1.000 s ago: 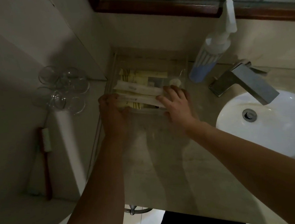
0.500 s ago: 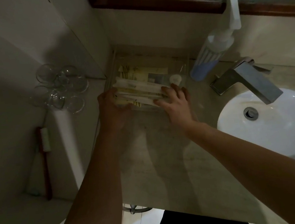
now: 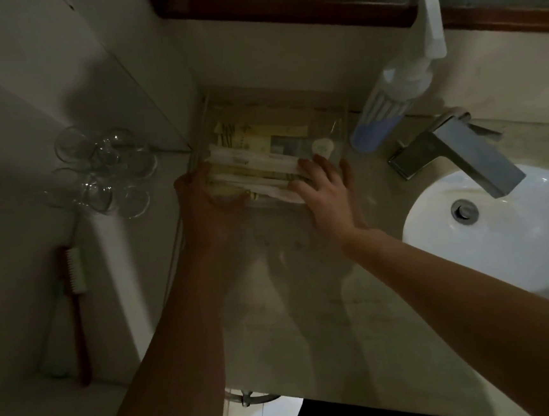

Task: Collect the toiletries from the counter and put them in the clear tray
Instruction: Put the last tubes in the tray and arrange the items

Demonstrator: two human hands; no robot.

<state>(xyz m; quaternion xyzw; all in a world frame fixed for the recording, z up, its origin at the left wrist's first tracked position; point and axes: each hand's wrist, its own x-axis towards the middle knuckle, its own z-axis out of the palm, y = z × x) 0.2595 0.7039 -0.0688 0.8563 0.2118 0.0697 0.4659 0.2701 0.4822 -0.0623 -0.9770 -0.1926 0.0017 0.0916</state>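
Vs 0.5 s ago, I see the clear tray (image 3: pixel 342 125) sitting a touch further back toward the wall, w/ both hands gone with it. My left hand (image 3: pixel 205 207) hasn't left the tray's near-left corner; the right hand (image 3: pixel 327 196) has slid slightly right along the near-right edge. Nothing else on the counter (image 3: pixel 306 288) has shifted.

Left hand: fingers curled together round the tray's corner, thumb at the front wall, so it's gripping the tray. Right hand: fingers spread apart and laid flat, tips on the ends of the long white wrapped sticks (image 3: pixel 256 163), palm on the counter just in front of the tray; it's pressing, not clamped on anything.

Tray sits at the back of the counter, against the wall under the mirror frame (image 3: pixel 282 14). Inside: pale yellow sachets (image 3: pixel 243 137) lying flat, about 3 long white paper-wrapped pieces across them, a grey-blue packet (image 3: pixel 286 145) and a small round white cap (image 3: pixel 322 145) near the right wall. Printing shows on the yellow sachets but it's too dim and small to read; no brand I can make out.

Just right of the tray stands a blue pump bottle (image 3: pixel 387 108), apart from it, then the tap (image 3: pixel 460 148) and white basin (image 3: pixel 501 237). Left of the tray, a cluster of upturned glasses (image 3: pixel 104 169).
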